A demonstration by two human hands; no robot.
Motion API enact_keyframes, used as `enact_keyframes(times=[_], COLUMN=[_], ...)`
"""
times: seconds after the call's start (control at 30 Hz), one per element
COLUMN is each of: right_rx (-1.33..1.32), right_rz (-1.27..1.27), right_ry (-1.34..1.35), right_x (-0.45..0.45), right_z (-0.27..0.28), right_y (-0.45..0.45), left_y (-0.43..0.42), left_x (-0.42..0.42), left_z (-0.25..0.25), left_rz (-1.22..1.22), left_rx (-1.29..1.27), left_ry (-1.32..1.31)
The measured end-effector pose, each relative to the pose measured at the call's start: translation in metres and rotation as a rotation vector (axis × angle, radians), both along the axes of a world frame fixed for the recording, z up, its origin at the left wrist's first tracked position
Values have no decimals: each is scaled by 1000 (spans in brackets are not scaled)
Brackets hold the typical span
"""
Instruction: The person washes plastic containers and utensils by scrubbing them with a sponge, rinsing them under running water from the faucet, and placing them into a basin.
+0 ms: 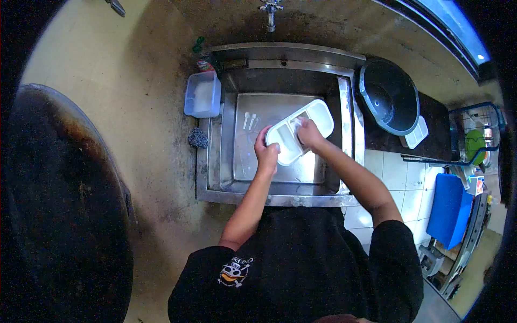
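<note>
So I'm at the steel sink with this white divided container up in front of me, over the basin. My left hand is closed around its near-left end, thumb over the rim and fingers wrapped round the outer wall, I guess so it won't swing while the other hand presses on it. My right hand is curled with its fingertips down inside by a divider; there's something whitish there, but I can't tell if I'm gripping it or what it is. Holding it over the sink probably means any drips land in there. Can't tell whether the underside touches the sink floor.

The open side faces up at me, and the long axis runs diagonally, from the end in my left hand out to the far right, with the free rounded end toward the sink's right wall. Two small white utensils lie left of it.
</note>
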State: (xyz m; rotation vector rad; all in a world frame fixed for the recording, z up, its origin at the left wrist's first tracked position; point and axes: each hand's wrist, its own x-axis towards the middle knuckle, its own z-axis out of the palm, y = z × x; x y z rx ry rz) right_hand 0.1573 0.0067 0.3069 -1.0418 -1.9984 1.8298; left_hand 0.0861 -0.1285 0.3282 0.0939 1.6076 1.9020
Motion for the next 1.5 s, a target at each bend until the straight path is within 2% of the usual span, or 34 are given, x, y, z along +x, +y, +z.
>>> enact_keyframes(times=[0.07,0.1,0.17,0.2,0.27,0.3,0.37,0.4,0.43,0.5,0.53,0.67,0.73,0.83,0.9,1.07,1.13,1.17,1.23,1.27,1.37,1.4,1.47,1.5], right_rx=[377,398,468,477,262,321,450,479,480,933,977,1019,916,769,743,829,848,946,978,893,887,883,937,845], right_rz=[293,380,518,521,443,281,334,373,367,542,518,605,722,570,380,331,-22,-9,65,36,369,366,609,603], right_ry=[-166,-92,-66,-98,-143,45,-22,-136,-136,-610,-600,-606,-548,-294,-284,-535,-402,-302,-534,-617,-769,-771,-512,-532], right_x=[8,11,14,17,23,26,30,29,25,16,14,8,11,30,35,35,39,44,49,48,43,42,42,40], right_z=[5,18,7,30,64,68,71,73,74,79,78,62,58,90,120,147,149,134,116,117,91,79,64,66], right_y=[0,3,16,17,25,27,26,16,4,-13,-16,-7,1,19,23,-16,-24,-22,-10,-1,30,38,48,49], left_y=[-4,-5,-11,-12,-12,-14,-13,-12,-10,-6,-5,-10,-11,-17,-20,-13,-11,-12,-14,-16,-17,-18,-19,-19], left_x=[-6,-9,-14,-18,-24,-26,-24,-23,-21,-15,-12,-6,-11,-22,-27,-27,-27,-26,-27,-30,-29,-28,-29,-30], left_z=[-7,-12,-16,-16,-16,-16,-8,-7,-6,-3,-1,-1,-5,-5,-6,-2,4,6,6,5,22,27,34,36], left_rz=[0,5,32,44,46,28,-5,-28,-54,-99,-114,-157,-134,-78,-60,-89,-77,-73,-81,-117,-181,-237,-301,-290], left_rx=[37,74,24,31,95,115,141,130,120,91,75,72,71,68,60,101,111,116,113,117,115,85,53,57], left_ry=[29,51,-23,-77,-101,-113,-128,-147,-169,-134,-116,-144,-182,-262,-291,-267,-268,-241,-216,-232,-231,-181,-128,-135])
